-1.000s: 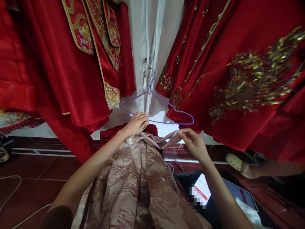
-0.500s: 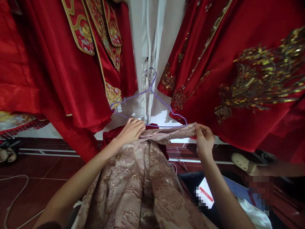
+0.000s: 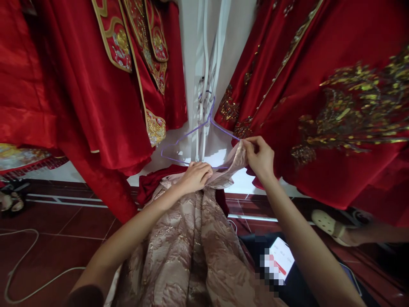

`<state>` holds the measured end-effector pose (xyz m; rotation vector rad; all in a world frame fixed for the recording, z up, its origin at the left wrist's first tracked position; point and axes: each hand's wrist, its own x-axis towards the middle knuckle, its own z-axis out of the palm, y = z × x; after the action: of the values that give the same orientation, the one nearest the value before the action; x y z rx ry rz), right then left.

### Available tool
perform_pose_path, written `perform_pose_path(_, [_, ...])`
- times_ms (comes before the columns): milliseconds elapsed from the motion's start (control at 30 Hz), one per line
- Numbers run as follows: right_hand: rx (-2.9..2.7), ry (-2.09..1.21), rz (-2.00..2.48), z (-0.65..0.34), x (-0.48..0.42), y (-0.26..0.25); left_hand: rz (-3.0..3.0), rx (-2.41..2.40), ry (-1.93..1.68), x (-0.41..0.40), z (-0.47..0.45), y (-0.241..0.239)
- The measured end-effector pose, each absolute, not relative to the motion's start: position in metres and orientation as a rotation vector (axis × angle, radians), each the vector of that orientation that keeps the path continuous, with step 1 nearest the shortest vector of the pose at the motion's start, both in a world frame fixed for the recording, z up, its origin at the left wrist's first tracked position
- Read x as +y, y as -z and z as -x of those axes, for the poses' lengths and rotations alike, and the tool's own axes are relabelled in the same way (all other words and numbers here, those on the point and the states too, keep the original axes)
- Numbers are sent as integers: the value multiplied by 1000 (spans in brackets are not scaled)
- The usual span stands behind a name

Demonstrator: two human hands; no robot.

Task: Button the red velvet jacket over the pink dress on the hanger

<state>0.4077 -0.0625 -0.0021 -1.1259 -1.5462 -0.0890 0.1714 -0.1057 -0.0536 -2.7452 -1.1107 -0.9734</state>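
1. Red gown (image 3: 345,179) fills the right side, far to near; gold sequin work on its skirt.
2. Red garments (image 3: 121,123) hang at left, gold-edged panels towards the centre.
3. Brocade garment (image 3: 175,238), dusty pink-brown with metallic glints, lies near centre. Folds run towards the viewer; its top edge is at the far end, just under the hanger. Dark red cloth (image 3: 148,185) shows behind that edge.
4. Purple hanger (image 3: 191,132) at far centre, in front of white uprights (image 3: 206,55). Its right end is hidden behind raised cloth and right hand.
5. Left hand (image 3: 196,177) lies across the garment's top edge near the hanger's lower bar; grip curled on the bunched cloth.
6. Right hand (image 3: 262,157), farther and to the right, has its grip pinched on a raised corner of the same cloth, beside the hanger's right arm. Cannot tell whether it touches the hanger.
7. Lit screen (image 3: 281,258), near right, below the right forearm.
8. Pale clog (image 3: 324,221) on another person's foot, far right of the screen.
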Motion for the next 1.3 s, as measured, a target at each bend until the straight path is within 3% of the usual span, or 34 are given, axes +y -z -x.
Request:
perform_pose_path(233, [-1592, 122, 1146, -403, -45, -10, 2736, -1099, 1482, -93, -176, 45])
perform_pose_path(333, [-1587, 115, 1139, -405, -43, -10, 2353, -1324, 1835, -80, -136, 39])
perform_pose_path(500, [-1581, 64, 1114, -405, -40, -9, 1633, -1866, 2129, -53, -62, 63])
perform_pose_path(833, [-1587, 76, 1127, -403, -44, -11, 1574, -2025, 2116, -52, -38, 97])
perform_pose_path(1300, [-1605, -71, 988, -404, -34, -4, 2086, -1437, 2096, -66, -78, 50])
